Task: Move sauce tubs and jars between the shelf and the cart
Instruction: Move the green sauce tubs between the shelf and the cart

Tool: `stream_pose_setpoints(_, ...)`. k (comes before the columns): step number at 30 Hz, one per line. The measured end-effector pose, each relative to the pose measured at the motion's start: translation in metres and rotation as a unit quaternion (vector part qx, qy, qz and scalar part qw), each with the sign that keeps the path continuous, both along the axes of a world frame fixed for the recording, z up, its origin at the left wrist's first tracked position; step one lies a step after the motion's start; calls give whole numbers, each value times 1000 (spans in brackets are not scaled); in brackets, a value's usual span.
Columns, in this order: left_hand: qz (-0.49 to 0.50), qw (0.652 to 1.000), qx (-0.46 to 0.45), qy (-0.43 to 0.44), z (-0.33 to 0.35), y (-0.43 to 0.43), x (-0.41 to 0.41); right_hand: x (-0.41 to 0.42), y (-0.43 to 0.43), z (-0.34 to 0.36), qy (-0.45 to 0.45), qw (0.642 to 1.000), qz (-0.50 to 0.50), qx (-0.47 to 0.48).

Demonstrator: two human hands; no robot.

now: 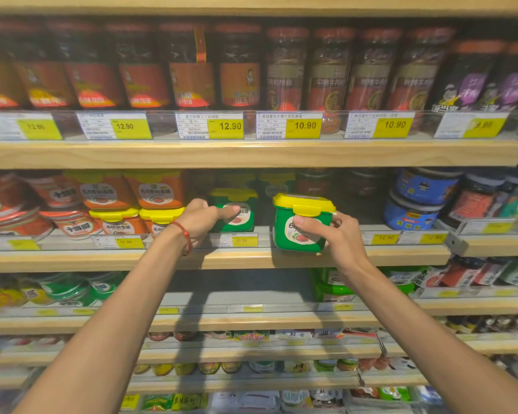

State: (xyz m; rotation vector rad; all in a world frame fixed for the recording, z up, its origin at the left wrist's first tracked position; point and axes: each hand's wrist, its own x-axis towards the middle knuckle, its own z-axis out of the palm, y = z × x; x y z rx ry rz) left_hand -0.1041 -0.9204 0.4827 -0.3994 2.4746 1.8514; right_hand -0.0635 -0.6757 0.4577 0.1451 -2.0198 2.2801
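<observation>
My right hand grips a green sauce tub with a yellow lid, held tilted just in front of the middle shelf's edge. A second green tub with a yellow lid stands on that shelf to the left. My left hand is on its front, thumb across the label and fingers at its left side. A red cord bracelet circles the left wrist. No cart is in view.
Orange tubs with yellow lids are stacked left of my left hand. Blue tubs sit at the right. Tall jars fill the shelf above. Price tags line the shelf rails. Lower shelves hold more tubs and packets.
</observation>
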Motion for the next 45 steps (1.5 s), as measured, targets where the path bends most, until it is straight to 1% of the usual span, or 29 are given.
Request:
stream_pose_setpoints(4,-2,998,-53,19,0,0,4,-1,-4,-5,-2,1000,3,-1)
stream_pose_setpoints(6,-1,997,-65,29,-1,-1,5,-2,-6,-7,-3,1000,1,-3)
stream_pose_setpoints(9,30,995,-87,42,-6,-4,9,-2,-9,-9,-4,1000,-1,-6)
stream_pose_setpoints(13,48,986,-136,84,-19,-5,11,1,-15,-8,-2,1000,3,-10)
stream_pose_setpoints(15,53,979,-158,113,-24,-4,12,2,-18,-8,1,1000,6,-10)
stream_pose_setpoints(18,90,962,-203,156,-29,-4,19,4,-19,-8,3,1000,18,-10)
stream_pose_setpoints(21,107,950,-230,182,-33,-5,28,7,-20,-9,11,1000,20,-3)
stream_pose_setpoints(23,113,933,-244,240,-30,0,40,9,-23,-9,17,1000,13,-3)
stream_pose_setpoints(24,114,924,-244,272,-28,3,46,10,-24,-9,18,1000,11,-6)
stream_pose_setpoints(25,103,922,-229,293,-25,7,53,10,-24,-8,20,1000,8,-11)
stream_pose_setpoints(26,73,936,-191,286,-21,12,58,10,-25,-7,20,1000,3,-18)
stream_pose_setpoints(27,18,960,-122,251,-13,18,65,9,-25,-6,20,999,-2,-25)
stream_pose_setpoints(28,-61,977,-49,200,-6,25,70,8,-25,-4,15,999,-9,-32)
stream_pose_setpoints(29,-125,980,13,152,0,32,74,7,-26,-2,10,999,-12,-37)
stream_pose_setpoints(30,-166,976,20,140,2,38,75,5,-26,-1,5,999,-11,-39)
stream_pose_setpoints(31,-177,972,-1,157,3,43,74,3,-26,-1,-3,999,-6,-34)
stream_pose_setpoints(33,-140,963,-82,217,3,52,70,0,-25,-2,-20,1000,17,-8)
stream_pose_setpoints(34,-114,958,-112,237,1,55,67,-2,-24,-4,-30,999,32,4)
stream_pose_setpoints(35,-95,956,-123,249,-1,56,64,-4,-21,-5,-35,998,47,13)
stream_pose_setpoints(37,-66,960,-106,252,-5,56,56,-6,-15,-6,-34,996,78,38)
stream_pose_setpoints(39,-54,964,-79,250,-8,56,48,-9,-11,-4,-13,993,88,79)
stream_pose_setpoints(42,-31,968,-68,240,-13,57,38,-17,-11,0,45,985,32,161)
stream_pose_setpoints(43,-19,969,-66,239,-15,58,35,-21,-12,0,54,981,15,184)
stream_pose_setpoints(45,-2,970,-69,232,-19,60,28,-28,-13,3,39,979,-4,200)
